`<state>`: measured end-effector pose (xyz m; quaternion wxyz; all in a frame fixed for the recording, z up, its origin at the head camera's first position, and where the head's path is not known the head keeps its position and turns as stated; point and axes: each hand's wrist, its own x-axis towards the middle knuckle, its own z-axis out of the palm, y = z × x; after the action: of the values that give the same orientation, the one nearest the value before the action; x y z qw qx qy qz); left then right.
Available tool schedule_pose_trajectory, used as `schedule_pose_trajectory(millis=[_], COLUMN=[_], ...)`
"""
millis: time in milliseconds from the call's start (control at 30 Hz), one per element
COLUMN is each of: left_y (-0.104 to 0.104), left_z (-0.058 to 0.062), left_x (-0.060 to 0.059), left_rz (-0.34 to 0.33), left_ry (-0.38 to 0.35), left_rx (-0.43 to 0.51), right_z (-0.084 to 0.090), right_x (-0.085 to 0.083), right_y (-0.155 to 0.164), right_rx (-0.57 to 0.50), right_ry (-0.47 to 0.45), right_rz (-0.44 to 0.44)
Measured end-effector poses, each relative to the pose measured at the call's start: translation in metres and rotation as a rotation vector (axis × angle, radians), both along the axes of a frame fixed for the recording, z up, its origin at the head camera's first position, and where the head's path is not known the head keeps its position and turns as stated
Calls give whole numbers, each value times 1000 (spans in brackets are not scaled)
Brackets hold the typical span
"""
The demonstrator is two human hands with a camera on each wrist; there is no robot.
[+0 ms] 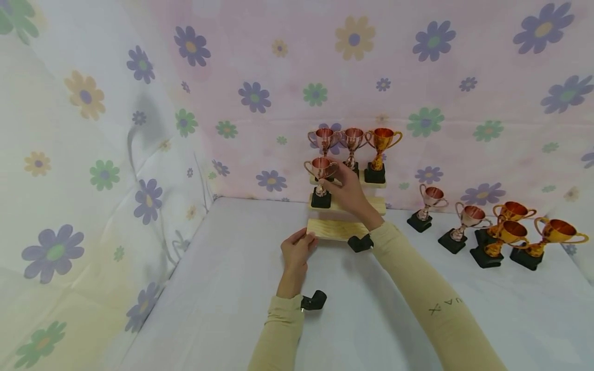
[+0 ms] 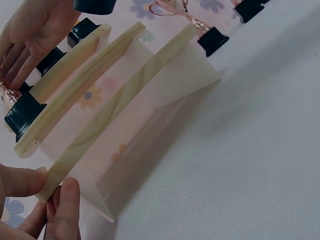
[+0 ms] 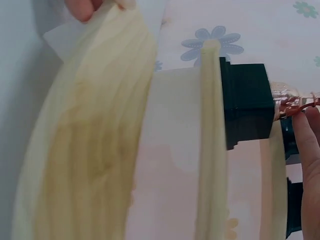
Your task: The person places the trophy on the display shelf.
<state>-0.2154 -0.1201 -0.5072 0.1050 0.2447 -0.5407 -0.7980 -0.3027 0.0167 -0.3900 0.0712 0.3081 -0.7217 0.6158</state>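
Observation:
A three-tier wooden stand with clear side panels stands near the back wall. My left hand (image 1: pixel 295 253) pinches the left end of its lowest board (image 1: pixel 334 230) between thumb and fingers. On the left end of the middle board (image 1: pixel 377 206) is a copper-coloured trophy (image 1: pixel 320 169) with a black base. My right hand (image 1: pixel 349 189) holds this trophy at its stem, fingertips seen there in the right wrist view. Behind it, the top board (image 1: pixel 381 184) bears two copper-coloured trophies, one being this trophy (image 1: pixel 355 137), and a gold trophy (image 1: pixel 383 138); the hand partly hides them.
To the right of the stand, a copper-coloured trophy (image 1: pixel 433 195) and another copper-coloured trophy (image 1: pixel 471 216) stand on the white tablecloth (image 1: pixel 223 278). Three gold trophies, among them a front one (image 1: pixel 557 232), cluster at the far right. A flowered cloth (image 1: pixel 287 62) hangs behind.

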Motion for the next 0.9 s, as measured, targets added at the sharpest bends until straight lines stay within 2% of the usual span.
schedule_pose_trajectory(millis=[133,267,400,533,633,767,833,900], left_y=[0,0,0,2,2,2,2,3], left_z=[-3,-4,-3,-2,-1,-2,-3,-4], left_x=[-1,-1,-2,-2,-1,-1,-1,-1], left_rz=[-1,9,15,21,21,20,24,27], left_ry=[2,20,29,30,18,18,27,33], left_rx=[-1,14,33,31,22,29,32,33], right_z=[-15,-34,-37,-31,-25,-20,-23,-32], right_x=[-2,2,22,47,64,81,90,97], right_y=[9,27,54,91,121,162,182,200], right_rx=[-22,3,93,180,186,101,73,55], right_ry=[-43,-103,-105,-27,71,182,200,181], right_rz=[16,12,15,-32,-110,-252,-348,-440])
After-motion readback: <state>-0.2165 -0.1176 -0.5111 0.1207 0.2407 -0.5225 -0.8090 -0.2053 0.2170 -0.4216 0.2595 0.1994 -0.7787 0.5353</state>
